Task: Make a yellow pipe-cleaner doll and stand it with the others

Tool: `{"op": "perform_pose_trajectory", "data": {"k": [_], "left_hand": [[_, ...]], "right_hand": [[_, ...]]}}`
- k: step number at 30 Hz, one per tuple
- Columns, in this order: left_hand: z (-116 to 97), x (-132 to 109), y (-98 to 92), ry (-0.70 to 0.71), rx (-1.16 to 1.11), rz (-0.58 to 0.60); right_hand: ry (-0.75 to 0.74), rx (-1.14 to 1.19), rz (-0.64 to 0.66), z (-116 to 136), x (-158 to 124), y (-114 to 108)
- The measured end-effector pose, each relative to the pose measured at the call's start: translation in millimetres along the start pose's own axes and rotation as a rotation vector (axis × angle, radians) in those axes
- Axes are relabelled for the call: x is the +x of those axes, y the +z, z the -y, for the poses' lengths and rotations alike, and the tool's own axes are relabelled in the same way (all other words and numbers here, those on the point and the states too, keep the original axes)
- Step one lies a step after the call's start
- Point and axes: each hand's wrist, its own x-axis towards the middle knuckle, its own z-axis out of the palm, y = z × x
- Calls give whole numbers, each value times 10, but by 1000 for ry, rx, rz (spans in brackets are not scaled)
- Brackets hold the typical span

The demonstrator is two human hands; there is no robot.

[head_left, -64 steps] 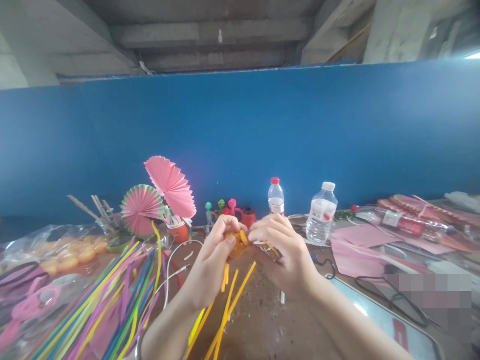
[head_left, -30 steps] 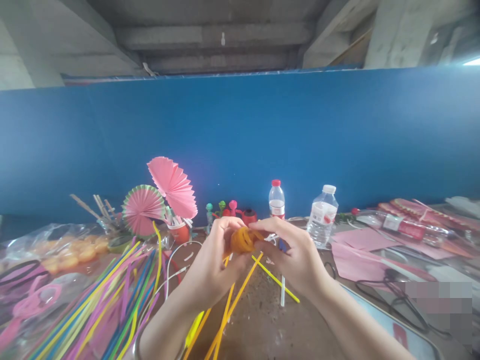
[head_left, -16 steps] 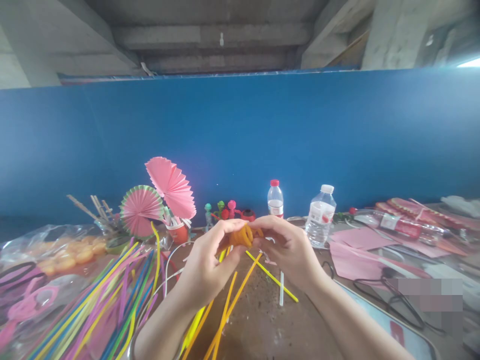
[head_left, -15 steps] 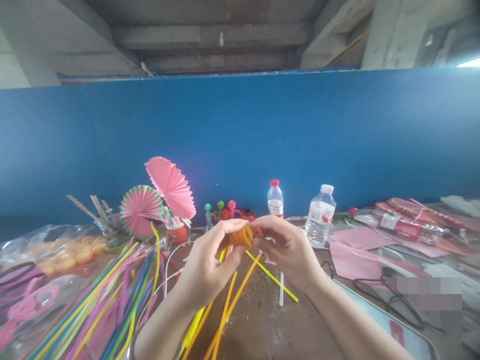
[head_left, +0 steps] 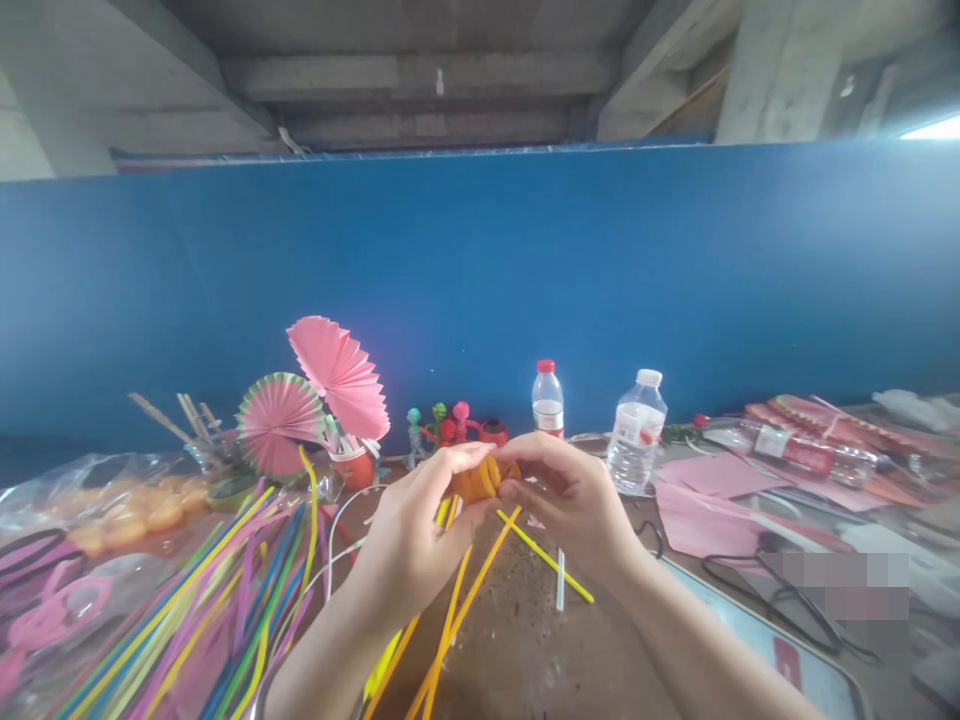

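1. A flat blue panel (head_left: 465,260) stands behind the far edge of the brown tabletop (head_left: 525,660).
2. A heap of thin multicoloured stems (head_left: 241,600) lies at the near left corner.
3. Left hand (head_left: 427,520) and right hand (head_left: 574,505), together, clamp an orange, coiled, soft-looking bundle (head_left: 478,480) above the tabletop's middle.

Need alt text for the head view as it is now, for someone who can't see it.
A person's left hand and right hand hold a coiled orange piece between them above a brown table. Below lie crossed orange strips; a multicoloured bundle of strips and pink paper fans are at left. Behind, two capped bottles stand before a blue partition.
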Motion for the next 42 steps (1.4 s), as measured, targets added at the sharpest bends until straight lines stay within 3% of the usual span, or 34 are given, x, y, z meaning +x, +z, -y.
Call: {"op": "perform_pose_trajectory", "data": {"k": [13, 23, 31, 42], "left_hand": [[-15, -21, 0, 18, -30, -16], [-5, 26, -18, 295, 88, -44], [-12, 35, -87, 331, 110, -28], [19, 39, -43, 269, -234, -72]], "right_hand": [[-119, 1, -42, 26, -22, 26], [-140, 8, -9, 77, -19, -10], [-36, 66, -50, 125, -50, 14], [-10, 251, 17, 176, -35, 6]]}}
